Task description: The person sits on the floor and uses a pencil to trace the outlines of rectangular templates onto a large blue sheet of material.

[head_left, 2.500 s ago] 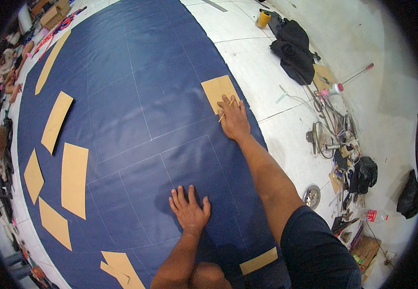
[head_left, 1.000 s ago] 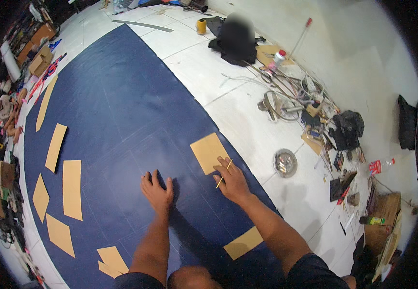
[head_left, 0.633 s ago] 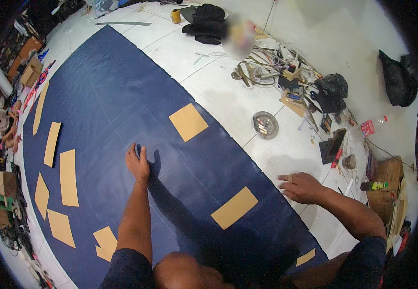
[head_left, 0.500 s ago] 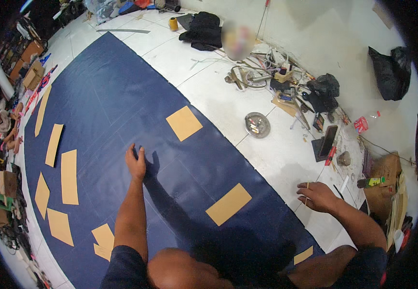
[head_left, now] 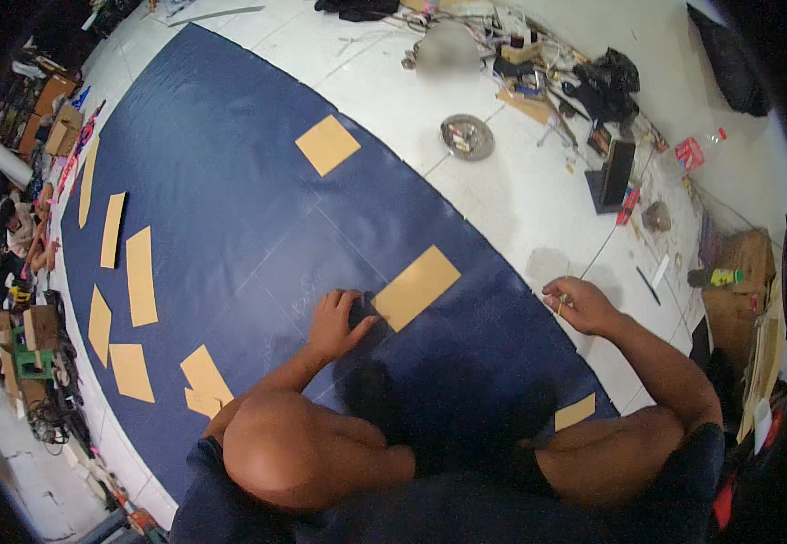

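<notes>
A large dark blue sheet lies across the floor, with several tan card pieces on it and faint lines drawn on its surface. My left hand is low over the middle of the sheet, fingers bent but apart from the thumb, holding nothing. Just right of it lies a rectangular tan card, a small gap away from the fingertips. Beyond the sheet's right edge my right hand hovers with its fingers drawn together and a ring on one; what they may hold is too small to make out.
A square tan card lies farther up; more cards spread along the left. On the white floor at right are a round metal ashtray, a propped phone and a bottle. Another person sits at far left.
My left hand has moved right and nearer to me, next to the rectangular card. My right hand's fingers have drawn closer together. The view has shifted, putting the sheet's far end higher.
</notes>
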Demonstrator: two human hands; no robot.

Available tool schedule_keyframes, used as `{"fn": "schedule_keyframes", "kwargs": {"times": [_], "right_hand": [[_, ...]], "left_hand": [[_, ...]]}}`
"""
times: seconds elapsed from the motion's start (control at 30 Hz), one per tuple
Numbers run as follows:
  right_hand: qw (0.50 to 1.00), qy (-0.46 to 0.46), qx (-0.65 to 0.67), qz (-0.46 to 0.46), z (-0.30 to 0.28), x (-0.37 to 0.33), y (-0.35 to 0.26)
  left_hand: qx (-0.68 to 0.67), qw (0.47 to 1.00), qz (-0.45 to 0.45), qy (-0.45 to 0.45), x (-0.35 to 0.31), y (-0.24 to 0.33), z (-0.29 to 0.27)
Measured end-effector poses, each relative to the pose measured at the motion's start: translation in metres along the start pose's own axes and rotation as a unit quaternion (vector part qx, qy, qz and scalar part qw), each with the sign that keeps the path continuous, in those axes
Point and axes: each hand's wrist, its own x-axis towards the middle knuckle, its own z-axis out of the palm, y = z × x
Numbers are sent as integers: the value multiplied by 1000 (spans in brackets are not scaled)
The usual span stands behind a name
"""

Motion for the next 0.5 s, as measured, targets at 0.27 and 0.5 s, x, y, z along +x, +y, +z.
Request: {"fn": "schedule_keyframes", "kwargs": {"times": [0.27,0.5], "right_hand": [[999,-27,-6,37,0,-8,0],[997,-25,-25,65,13,-41,41]], "left_hand": [[54,998,39,9,-12,9,32],[106,993,7,50,4,16,48]]}}
